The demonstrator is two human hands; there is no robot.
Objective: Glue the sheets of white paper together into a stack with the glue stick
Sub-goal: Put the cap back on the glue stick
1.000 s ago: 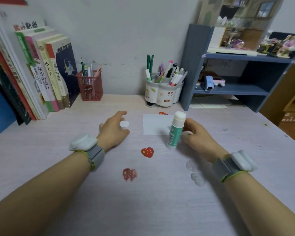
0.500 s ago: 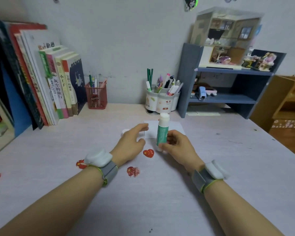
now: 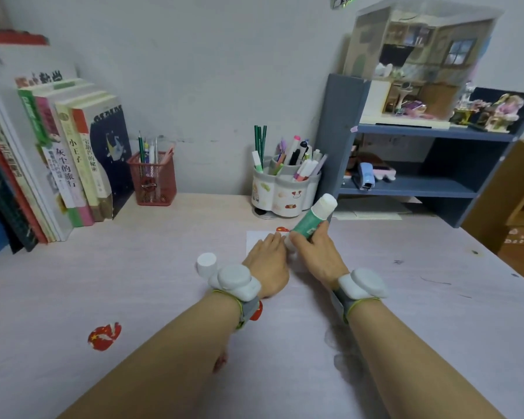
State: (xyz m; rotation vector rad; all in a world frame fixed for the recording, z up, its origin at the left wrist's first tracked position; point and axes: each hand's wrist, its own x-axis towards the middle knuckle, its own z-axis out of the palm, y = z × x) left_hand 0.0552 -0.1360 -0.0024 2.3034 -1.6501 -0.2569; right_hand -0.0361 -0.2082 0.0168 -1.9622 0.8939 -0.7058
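Head view, 1 frame examined. The glue stick (image 3: 310, 218) is held tilted in the right hand (image 3: 315, 255), fingers curled round its green barrel, its lower end down at the white paper (image 3: 256, 238) and hidden between the 2 hands. Whether glue is touching the sheet cannot be told. The left hand (image 3: 268, 263) is laid flat on the paper, fingers straight and close together, pressing it to the desk (image 3: 133, 282). The cap (image 3: 207, 263) of the stick stands on the desk just left of the left wrist, apart from the paper.

Step in hand is judged to be the spreading of glue on the top sheet. For a sound result, the sheet should be kept pinned by the left hand while strokes are drawn away from it toward the free edges, so the paper is not buckled. Corners and borders should be covered, since these lift first. How many sheets lie there cannot be told.

Edges and room: only the far-left corner of the paper is exposed; the rest is covered by the hands. The pen holder (image 3: 285, 192) and the blue shelf (image 3: 406, 189) stand near beyond the sheet, limiting forward strokes. Open desk is available to the left and toward the person. The cap could be knocked by the left wrist.
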